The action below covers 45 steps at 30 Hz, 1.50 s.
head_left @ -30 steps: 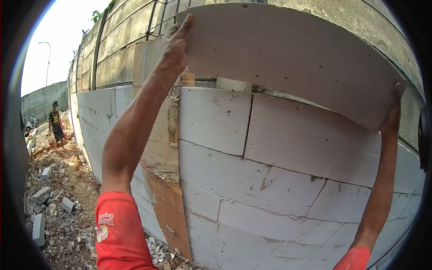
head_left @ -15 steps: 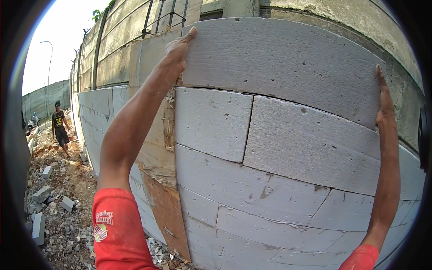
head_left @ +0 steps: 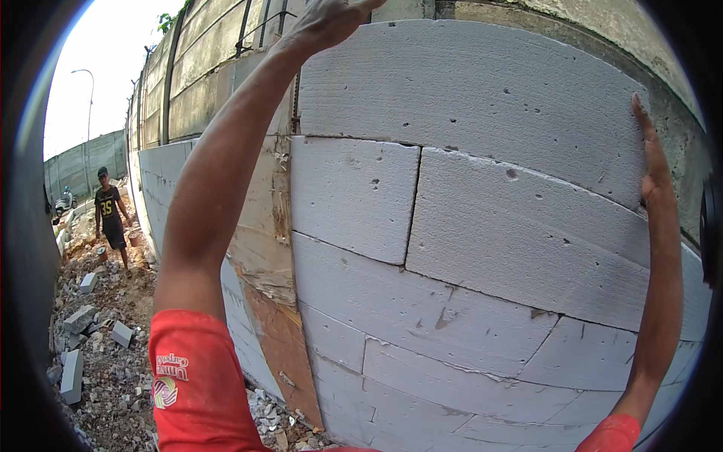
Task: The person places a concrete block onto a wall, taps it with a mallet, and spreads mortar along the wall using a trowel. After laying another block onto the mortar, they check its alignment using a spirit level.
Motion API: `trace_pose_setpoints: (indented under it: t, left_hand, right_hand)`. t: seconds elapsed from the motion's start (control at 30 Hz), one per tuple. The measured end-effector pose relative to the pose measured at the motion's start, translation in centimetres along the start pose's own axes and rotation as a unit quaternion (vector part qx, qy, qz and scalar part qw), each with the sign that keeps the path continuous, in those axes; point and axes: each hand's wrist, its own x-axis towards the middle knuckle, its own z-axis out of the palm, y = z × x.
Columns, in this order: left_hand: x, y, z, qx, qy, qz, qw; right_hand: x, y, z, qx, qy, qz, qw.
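A long pale grey block (head_left: 467, 90) sits on a wall of similar blocks (head_left: 512, 211), with visible joints and small pits. My left hand (head_left: 331, 22) is at the block's upper left edge, fingers stretched out, partly cut off by the frame's top. My right hand (head_left: 649, 151) lies along the block's right end, fingers straight and touching it. A weathered wooden board (head_left: 263, 203) runs vertically left of the block, with steel rods (head_left: 260, 26) rising above it.
An old concrete panel wall (head_left: 188, 98) stands behind the blockwork. At left, a co-worker (head_left: 111, 215) in dark clothes is on a rubble path (head_left: 113, 377) with loose block pieces (head_left: 71, 377) and buckets (head_left: 135, 239). A scooter (head_left: 65, 202) stands farther back.
The long block has come down from a tilted, raised position onto the course below. My left hand has moved up and right to its top. The co-worker has come nearer.
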Motion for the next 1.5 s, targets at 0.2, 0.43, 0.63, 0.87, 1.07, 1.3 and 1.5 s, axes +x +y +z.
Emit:
trace_pose_setpoints:
  t: [0.2,0.43,0.63,0.87,1.07,1.3,1.5]
  left_hand:
    - [5.0,4.1,7.5,0.083,-0.146,0.066,0.984]
    - [6.6,6.6,7.7,0.084,-0.178,0.049,0.979]
    - [7.7,5.1,7.2,0.076,-0.266,-0.007,0.961]
    - [7.5,5.6,7.5,0.085,-0.258,-0.021,0.962]
    - [8.8,0.2,6.4,0.013,-0.263,0.024,0.964]
    - [7.3,1.0,6.7,0.082,-0.193,0.017,0.978]
    - [7.5,1.3,6.3,0.046,-0.262,0.025,0.964]
  right_hand:
    - [-0.3,0.4,0.2,0.056,-0.072,-0.021,0.996]
    - [-0.7,0.8,-0.8,0.11,-0.062,-0.043,0.991]
    - [1.7,2.2,-2.5,0.12,-0.022,-0.099,0.988]
    - [2.0,3.2,-5.1,0.086,-0.039,-0.125,0.988]
    - [2.7,3.3,-0.9,0.095,-0.033,-0.129,0.987]
    - [2.6,3.6,-1.2,0.109,-0.037,-0.127,0.985]
    - [3.7,4.2,-2.5,0.119,-0.125,-0.105,0.979]
